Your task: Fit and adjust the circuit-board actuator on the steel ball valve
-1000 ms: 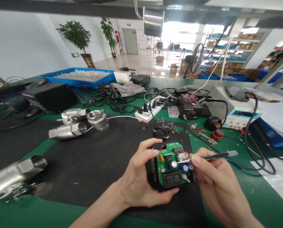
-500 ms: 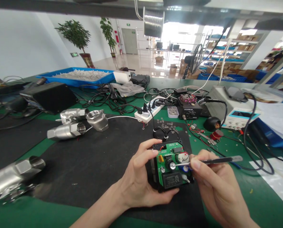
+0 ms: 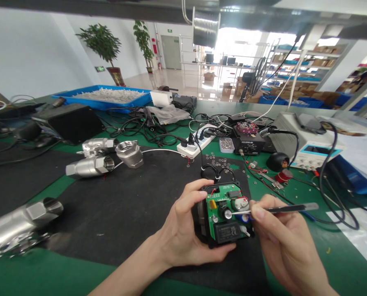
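Observation:
My left hand (image 3: 183, 234) grips a small black housing with a green circuit board (image 3: 225, 213) in it, thumb under the lower edge and fingers over the top left corner. It hovers just above a black mat (image 3: 124, 205). My right hand (image 3: 282, 242) pinches metal tweezers (image 3: 278, 209), whose tips rest on a silver-topped capacitor near the board's middle. A black cable runs from the housing's top toward the back of the bench.
Steel pipe fittings (image 3: 105, 158) lie at the left, and another (image 3: 19, 224) at the near left. A white power strip (image 3: 195, 146), soldering station (image 3: 248, 142), bench power supply (image 3: 306, 144), blue tray of white parts (image 3: 109, 96) and loose washers (image 3: 217, 160) fill the back.
The tweezers have tipped from slanting upward to nearly level, tips still on the board. Both hands and the board sit slightly further right and lower in view as my head moved.

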### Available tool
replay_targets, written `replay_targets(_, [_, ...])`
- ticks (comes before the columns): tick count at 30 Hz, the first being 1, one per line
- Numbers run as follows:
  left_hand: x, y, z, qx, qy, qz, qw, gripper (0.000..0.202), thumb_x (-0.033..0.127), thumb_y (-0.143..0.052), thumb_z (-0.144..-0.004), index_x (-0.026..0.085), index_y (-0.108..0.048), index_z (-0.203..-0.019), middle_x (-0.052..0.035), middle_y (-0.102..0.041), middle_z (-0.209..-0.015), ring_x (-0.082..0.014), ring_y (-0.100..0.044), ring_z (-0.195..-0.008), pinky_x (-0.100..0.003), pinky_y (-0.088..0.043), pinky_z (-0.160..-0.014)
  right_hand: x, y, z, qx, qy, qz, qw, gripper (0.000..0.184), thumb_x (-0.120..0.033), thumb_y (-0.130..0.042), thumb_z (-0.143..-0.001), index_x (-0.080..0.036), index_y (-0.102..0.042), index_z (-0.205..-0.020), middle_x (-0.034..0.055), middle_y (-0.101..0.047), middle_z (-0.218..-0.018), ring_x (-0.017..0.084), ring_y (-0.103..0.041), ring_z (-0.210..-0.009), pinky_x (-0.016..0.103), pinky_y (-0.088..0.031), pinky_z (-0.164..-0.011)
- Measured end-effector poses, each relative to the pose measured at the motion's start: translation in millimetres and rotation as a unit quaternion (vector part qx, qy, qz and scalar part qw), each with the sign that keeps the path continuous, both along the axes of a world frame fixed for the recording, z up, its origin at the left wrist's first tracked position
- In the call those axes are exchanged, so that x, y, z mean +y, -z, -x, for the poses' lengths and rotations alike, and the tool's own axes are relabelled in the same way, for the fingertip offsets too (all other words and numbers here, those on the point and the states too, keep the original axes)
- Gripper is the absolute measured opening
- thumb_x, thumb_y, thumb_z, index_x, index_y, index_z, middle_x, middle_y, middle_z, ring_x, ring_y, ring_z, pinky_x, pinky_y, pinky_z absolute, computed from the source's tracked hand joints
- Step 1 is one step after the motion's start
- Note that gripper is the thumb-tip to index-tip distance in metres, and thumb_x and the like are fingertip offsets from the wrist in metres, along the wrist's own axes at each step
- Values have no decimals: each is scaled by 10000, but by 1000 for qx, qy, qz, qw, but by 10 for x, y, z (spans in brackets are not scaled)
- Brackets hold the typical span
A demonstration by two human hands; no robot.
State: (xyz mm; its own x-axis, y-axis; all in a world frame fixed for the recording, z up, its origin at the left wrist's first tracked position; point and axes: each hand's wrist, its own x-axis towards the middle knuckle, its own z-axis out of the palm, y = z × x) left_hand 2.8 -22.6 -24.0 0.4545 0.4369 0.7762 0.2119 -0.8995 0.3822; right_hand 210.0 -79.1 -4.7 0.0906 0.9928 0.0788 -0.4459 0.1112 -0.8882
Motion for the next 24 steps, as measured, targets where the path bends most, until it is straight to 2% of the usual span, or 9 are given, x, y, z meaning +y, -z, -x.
replay_targets(9, [6, -18, 10, 6, -5, 6, 1000, 1111, 330, -930, -623, 165, -209, -1451, -236, -473, -1351, -350, -492, -1403, -551, -581, -1085, -1, -8, 9, 16, -3, 14, 1000, 182, -323, -819, -857, -212, -694, -786, -25, -403, -622, 103, -398, -614, 214, -413, -574])
replay_targets(14, [6, 40, 15, -5, -3, 30, 1000, 1158, 338, -952, -593, 198, -213, -1473, -222, -468, -1408, -342, -496, -1410, -544, -551, -1130, 21, 10, -25, 44, -8, 25, 999, 316, -288, -814, -858, -183, -585, -668, -25, -364, -611, 105, -352, -600, 229, -392, -571])
replay_targets(16, [30, 59, 27, -25, -12, 74, 997, 1171, 335, -964, -575, 225, -232, -1482, -204, -462, -1451, -334, -507, -1410, -540, -522, -1168, 65, -10, -60, 68, -10, 20, 997, 365, -272, -789, -875, -180, -534, -631, -28, -333, -593, 113, -311, -586, 248, -363, -551])
replay_targets(18, [82, 58, 57, -62, -38, 158, 985, 1120, 307, -958, -594, 254, -259, -1468, -174, -472, -1476, -310, -534, -1398, -521, -497, -1196, 126, -50, -105, 109, -4, 15, 994, 392, -241, -771, -884, -180, -492, -615, -39, -280, -576, 119, -259, -575, 262, -323, -523])
replay_targets(21, [203, 27, 130, -138, -81, 294, 942, 964, 292, -919, -669, 278, -301, -1408, -118, -543, -1419, -256, -610, -1316, -483, -494, -1189, 219, -114, -168, 169, 6, 24, 985, 428, -185, -765, -878, -180, -432, -609, -59, -213, -569, 118, -188, -571, 260, -279, -497])
replay_targets(24, [321, -1, 198, -188, -83, 360, 910, 895, 315, -908, -690, 284, -323, -1366, -83, -593, -1355, -222, -667, -1218, -449, -521, -1147, 278, -137, -203, 189, 9, 38, 981, 427, -158, -765, -872, -176, -420, -620, -67, -190, -572, 116, -162, -574, 250, -259, -489])
